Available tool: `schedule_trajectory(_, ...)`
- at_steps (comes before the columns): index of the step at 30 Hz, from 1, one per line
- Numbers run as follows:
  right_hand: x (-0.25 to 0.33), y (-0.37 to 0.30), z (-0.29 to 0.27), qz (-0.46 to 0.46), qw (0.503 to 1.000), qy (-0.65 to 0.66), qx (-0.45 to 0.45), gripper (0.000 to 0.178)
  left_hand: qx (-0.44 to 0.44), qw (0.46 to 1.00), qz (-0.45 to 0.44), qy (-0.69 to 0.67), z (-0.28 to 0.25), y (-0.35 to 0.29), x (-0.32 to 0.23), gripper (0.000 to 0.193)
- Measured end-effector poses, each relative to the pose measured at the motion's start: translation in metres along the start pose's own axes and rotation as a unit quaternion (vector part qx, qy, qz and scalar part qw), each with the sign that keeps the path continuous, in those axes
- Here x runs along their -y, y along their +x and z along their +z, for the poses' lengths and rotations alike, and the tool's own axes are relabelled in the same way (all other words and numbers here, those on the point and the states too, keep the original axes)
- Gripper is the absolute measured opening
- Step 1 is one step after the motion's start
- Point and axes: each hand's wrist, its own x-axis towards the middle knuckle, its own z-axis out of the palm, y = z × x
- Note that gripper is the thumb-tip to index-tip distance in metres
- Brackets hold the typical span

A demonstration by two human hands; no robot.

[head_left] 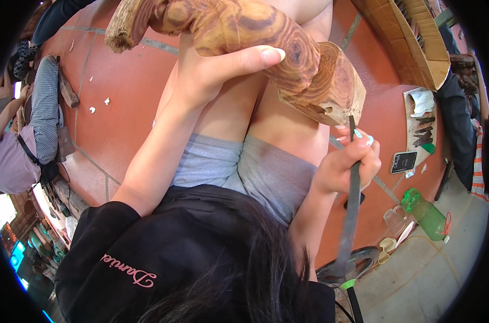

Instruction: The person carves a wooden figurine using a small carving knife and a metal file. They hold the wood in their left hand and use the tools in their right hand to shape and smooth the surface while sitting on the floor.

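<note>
A thick, curved piece of carved wood (244, 32) with swirling brown and yellow grain lies across my raised knees. My left hand (212, 70) grips it from below, the thumb pressed along its near side. Its left end is rough and its right end is pale and cut in flat faces. In the closed fingers of my right hand (352, 164) is a long, flat grey metal file (354, 194). The narrow upper tip of the file meets the pale right end of the wood; its lower part is blurred.
An open cardboard box (411, 48) stands at the far right. Below it are a board with several dark blades (424, 129), a phone (404, 161) and a green plastic bottle (424, 214). Another person (18, 156) sits at the left on the red tiled floor (102, 129).
</note>
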Motion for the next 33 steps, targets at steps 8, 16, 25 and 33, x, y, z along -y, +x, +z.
schedule_trajectory(8,0.001,-0.006,-0.002,0.109,0.984,0.136,-0.036,0.027,-0.009,1.000,0.001,0.004,-0.001,0.000,0.001,0.059)
schedule_trajectory(16,0.000,-0.011,-0.004,0.098,0.979,0.177,-0.028,0.029,-0.010,1.000,-0.011,-0.016,0.002,-0.001,-0.001,0.060)
schedule_trajectory(25,-0.023,-0.007,-0.016,0.016,0.998,0.067,-0.001,0.025,0.021,0.999,-0.016,0.033,-0.001,0.004,-0.007,0.064)
schedule_trajectory(33,-0.008,0.006,-0.027,0.043,0.995,0.090,0.030,0.039,-0.020,0.999,0.006,-0.025,-0.002,-0.003,-0.006,0.049)
